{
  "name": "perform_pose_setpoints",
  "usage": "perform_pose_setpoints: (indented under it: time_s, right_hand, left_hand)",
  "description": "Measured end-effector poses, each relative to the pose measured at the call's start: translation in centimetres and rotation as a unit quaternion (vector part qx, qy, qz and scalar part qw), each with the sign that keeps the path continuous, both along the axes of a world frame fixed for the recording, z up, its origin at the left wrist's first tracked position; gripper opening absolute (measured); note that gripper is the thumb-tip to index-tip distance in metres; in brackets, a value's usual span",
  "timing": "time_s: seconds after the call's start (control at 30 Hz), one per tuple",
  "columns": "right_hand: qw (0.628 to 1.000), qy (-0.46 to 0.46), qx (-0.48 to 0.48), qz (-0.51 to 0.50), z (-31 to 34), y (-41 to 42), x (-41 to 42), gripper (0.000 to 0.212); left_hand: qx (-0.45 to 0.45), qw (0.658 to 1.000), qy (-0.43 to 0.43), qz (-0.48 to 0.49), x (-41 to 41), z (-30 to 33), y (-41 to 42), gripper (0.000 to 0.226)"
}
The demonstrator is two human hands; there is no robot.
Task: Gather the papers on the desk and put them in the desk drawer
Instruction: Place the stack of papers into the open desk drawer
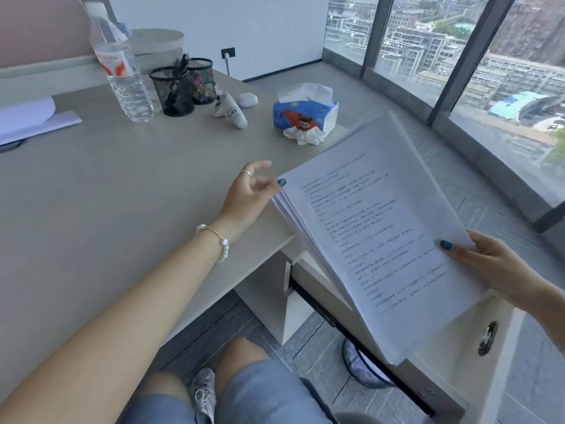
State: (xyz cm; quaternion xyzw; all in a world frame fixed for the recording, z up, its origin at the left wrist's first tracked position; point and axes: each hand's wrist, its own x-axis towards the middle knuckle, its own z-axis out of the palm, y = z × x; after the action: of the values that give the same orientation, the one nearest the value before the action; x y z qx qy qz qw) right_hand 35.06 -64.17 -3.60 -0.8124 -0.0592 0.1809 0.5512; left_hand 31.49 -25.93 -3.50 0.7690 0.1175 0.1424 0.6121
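A thick stack of printed white papers (382, 228) hangs tilted over the open desk drawer (455, 356) at the desk's right end. My left hand (249, 194) pinches the stack's upper left corner with the thumb on top. My right hand (501, 267) grips the stack's right edge, thumb on the top sheet. The drawer is pulled out below the papers, and its inside is mostly hidden by them. More white paper (27, 120) lies at the far left of the grey desk (107, 194).
On the desk's far side stand a water bottle (120, 68), two black mesh pen holders (175, 90), a small white toy (230, 110), a white pebble (247, 100) and a blue tissue box (305, 113) with a crumpled tissue (304, 136). Windows curve round on the right. My knees are under the desk.
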Motion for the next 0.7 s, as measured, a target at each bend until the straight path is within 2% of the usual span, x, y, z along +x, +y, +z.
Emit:
perform_pose_setpoints:
  time_s: [0.23,0.43,0.7]
  right_hand:
    - [0.998,0.024,-0.044,-0.043,-0.5,-7.2,-0.1,0.025]
    - [0.993,0.037,-0.085,-0.078,-0.9,-12.4,-0.4,0.017]
    - [0.993,0.061,-0.090,-0.049,-2.4,-12.1,0.6,0.047]
  left_hand:
    - [0.155,0.986,-0.009,-0.064,2.1,0.6,-3.8,0.031]
    - [0.207,0.973,-0.029,-0.099,4.4,1.0,-7.3,0.032]
    - [0.220,0.969,0.025,-0.111,8.0,0.1,-9.3,0.044]
